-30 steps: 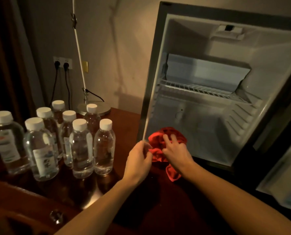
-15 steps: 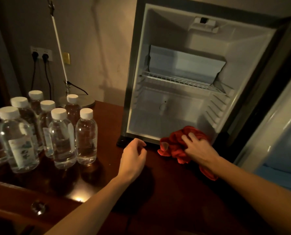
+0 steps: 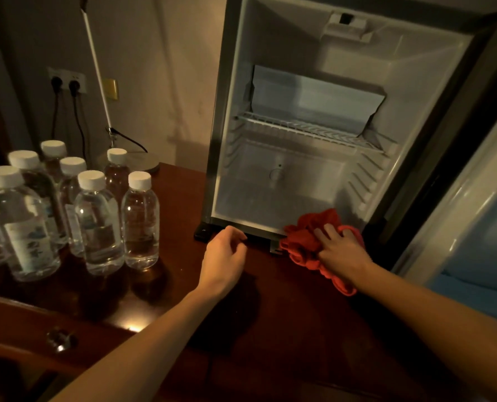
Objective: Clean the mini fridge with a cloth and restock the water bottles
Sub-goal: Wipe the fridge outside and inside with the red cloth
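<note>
1. Red crumpled cloth (image 3: 305, 242) at bottom front right corner of open white mini fridge (image 3: 415, 82), partly on the fridge's lower lip, partly trailing down onto dark reddish wooden desk (image 3: 285, 314).
2. Right hand (image 3: 341, 253) lies on top of the cloth, fingers spread and pressing down; the grip is a flat press, not a closed fist. Cloth sticks out left of, beyond and below the hand.
3. Left hand (image 3: 222, 256) hovers just left of the cloth, apart from it, fingers loosely curled, holding nothing; fingertips near fridge's bottom front edge.
4. Fridge interior: white wire shelf (image 3: 308, 130) in upper half, nothing visible on the floor of the cabinet. Fridge door (image 3: 473, 198) swung open at right.
5. Clear plastic water bottles with white caps (image 3: 99, 224) stand upright in a cluster on the desk at left, well apart from both hands.
6. Wall socket with two black plugs (image 3: 66, 81) behind the bottles.
</note>
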`<control>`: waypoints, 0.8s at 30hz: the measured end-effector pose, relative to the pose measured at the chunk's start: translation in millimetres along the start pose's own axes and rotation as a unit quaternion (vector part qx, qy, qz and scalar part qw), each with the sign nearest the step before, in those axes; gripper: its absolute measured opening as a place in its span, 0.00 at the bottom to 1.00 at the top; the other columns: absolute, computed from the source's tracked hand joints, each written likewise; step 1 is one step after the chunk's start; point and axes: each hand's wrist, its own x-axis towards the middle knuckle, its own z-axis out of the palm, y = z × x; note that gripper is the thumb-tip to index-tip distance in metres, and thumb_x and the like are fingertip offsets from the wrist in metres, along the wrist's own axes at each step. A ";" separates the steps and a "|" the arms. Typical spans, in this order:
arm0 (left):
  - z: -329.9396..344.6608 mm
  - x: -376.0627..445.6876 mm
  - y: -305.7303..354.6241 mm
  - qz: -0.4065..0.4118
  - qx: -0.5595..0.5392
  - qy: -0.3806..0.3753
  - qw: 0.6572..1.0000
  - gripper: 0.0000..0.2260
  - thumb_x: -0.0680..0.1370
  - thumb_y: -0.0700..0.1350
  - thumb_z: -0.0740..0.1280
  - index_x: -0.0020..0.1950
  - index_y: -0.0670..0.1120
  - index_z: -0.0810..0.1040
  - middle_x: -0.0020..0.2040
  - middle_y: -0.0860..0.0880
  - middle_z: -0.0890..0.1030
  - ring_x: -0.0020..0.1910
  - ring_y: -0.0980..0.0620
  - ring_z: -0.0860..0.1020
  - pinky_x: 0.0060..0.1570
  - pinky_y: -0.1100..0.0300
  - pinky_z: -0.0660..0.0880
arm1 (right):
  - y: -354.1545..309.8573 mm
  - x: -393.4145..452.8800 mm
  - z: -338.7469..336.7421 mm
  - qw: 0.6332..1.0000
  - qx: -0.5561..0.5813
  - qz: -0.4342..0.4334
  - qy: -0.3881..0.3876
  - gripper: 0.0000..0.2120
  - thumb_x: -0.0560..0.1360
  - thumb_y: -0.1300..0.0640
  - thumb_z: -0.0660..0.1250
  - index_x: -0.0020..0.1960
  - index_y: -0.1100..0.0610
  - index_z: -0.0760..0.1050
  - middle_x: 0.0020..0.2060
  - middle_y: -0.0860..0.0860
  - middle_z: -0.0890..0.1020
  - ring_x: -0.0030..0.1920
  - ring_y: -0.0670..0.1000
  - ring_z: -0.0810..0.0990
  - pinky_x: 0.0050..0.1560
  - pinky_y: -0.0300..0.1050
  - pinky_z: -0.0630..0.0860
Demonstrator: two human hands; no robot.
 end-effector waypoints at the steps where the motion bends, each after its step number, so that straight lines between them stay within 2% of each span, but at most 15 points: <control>1: 0.0 -1.4 0.5 0.002 0.001 -0.004 1.000 0.06 0.78 0.40 0.65 0.52 0.49 0.78 0.44 0.55 0.79 0.45 0.59 0.77 0.46 0.59 0.76 | 2.9 -7.6 3.3 1.000 -0.006 0.011 -0.018 0.06 0.61 0.50 0.76 0.32 0.51 0.82 0.55 0.55 0.79 0.53 0.59 0.70 0.38 0.53 0.68; 5: 3.5 -6.5 2.0 0.004 -0.001 -0.023 1.000 0.06 0.79 0.40 0.65 0.53 0.49 0.78 0.47 0.55 0.79 0.47 0.59 0.77 0.49 0.61 0.76 | 1.8 -17.3 0.1 0.999 -0.018 0.041 -0.021 0.04 0.61 0.52 0.76 0.31 0.51 0.82 0.53 0.55 0.79 0.52 0.60 0.71 0.37 0.52 0.68; 6: 4.6 -6.0 2.6 0.006 0.000 -0.027 1.000 0.06 0.79 0.41 0.65 0.54 0.49 0.78 0.47 0.55 0.79 0.47 0.60 0.77 0.49 0.61 0.76 | 0.2 -15.1 -3.4 0.999 -0.017 0.038 -0.004 0.04 0.64 0.53 0.72 0.33 0.51 0.82 0.52 0.55 0.78 0.52 0.60 0.71 0.37 0.52 0.68; 9: 9.2 -1.2 4.0 0.011 0.005 -0.029 1.000 0.06 0.78 0.41 0.65 0.53 0.49 0.78 0.46 0.55 0.79 0.46 0.59 0.77 0.48 0.61 0.76 | -2.2 -3.7 -17.6 0.998 0.011 0.032 0.047 0.15 0.70 0.52 0.56 0.38 0.53 0.82 0.51 0.56 0.76 0.51 0.58 0.69 0.33 0.48 0.69; 10: 11.1 0.2 4.4 0.012 0.008 -0.029 0.999 0.06 0.78 0.41 0.65 0.52 0.50 0.78 0.46 0.55 0.79 0.45 0.59 0.77 0.47 0.61 0.75 | -3.5 2.5 -23.7 0.997 0.026 0.031 0.066 0.16 0.71 0.50 0.56 0.40 0.53 0.82 0.52 0.56 0.75 0.52 0.58 0.69 0.32 0.48 0.70; 12: 15.6 3.5 5.2 0.012 0.012 -0.031 0.999 0.05 0.77 0.41 0.65 0.50 0.50 0.78 0.44 0.56 0.79 0.44 0.59 0.77 0.46 0.59 0.75 | -8.9 17.0 -38.4 0.995 0.064 0.039 0.072 0.13 0.73 0.48 0.62 0.47 0.53 0.82 0.57 0.56 0.73 0.56 0.59 0.68 0.36 0.51 0.75; 15: 21.7 8.4 4.3 0.016 0.022 -0.038 0.999 0.06 0.76 0.41 0.65 0.48 0.52 0.77 0.42 0.56 0.80 0.43 0.59 0.77 0.45 0.56 0.76 | -20.8 29.9 -46.0 0.991 0.125 0.046 0.023 0.15 0.75 0.46 0.64 0.57 0.51 0.79 0.68 0.58 0.65 0.66 0.63 0.63 0.50 0.56 0.75; 17: 24.8 11.4 3.1 0.016 0.027 -0.044 0.999 0.06 0.75 0.42 0.65 0.46 0.53 0.77 0.42 0.56 0.80 0.43 0.58 0.78 0.45 0.56 0.76 | -24.6 25.0 -40.7 0.985 0.161 0.053 -0.005 0.17 0.74 0.48 0.64 0.61 0.49 0.77 0.72 0.58 0.60 0.69 0.64 0.59 0.56 0.57 0.73; 21: 29.5 16.0 3.3 0.023 0.033 -0.054 0.998 0.05 0.76 0.41 0.65 0.48 0.51 0.77 0.44 0.55 0.79 0.46 0.56 0.78 0.46 0.57 0.75 | -11.5 1.4 -15.4 0.977 0.189 0.087 -0.054 0.20 0.74 0.46 0.62 0.65 0.44 0.72 0.72 0.54 0.57 0.69 0.64 0.56 0.61 0.58 0.70; 24: 35.2 16.8 4.2 0.025 0.030 -0.058 0.998 0.05 0.76 0.41 0.65 0.49 0.50 0.78 0.44 0.54 0.79 0.45 0.55 0.78 0.47 0.55 0.76 | 0.3 -15.3 -7.2 0.983 0.153 0.087 -0.057 0.20 0.72 0.44 0.63 0.61 0.49 0.77 0.69 0.54 0.65 0.65 0.64 0.62 0.59 0.56 0.73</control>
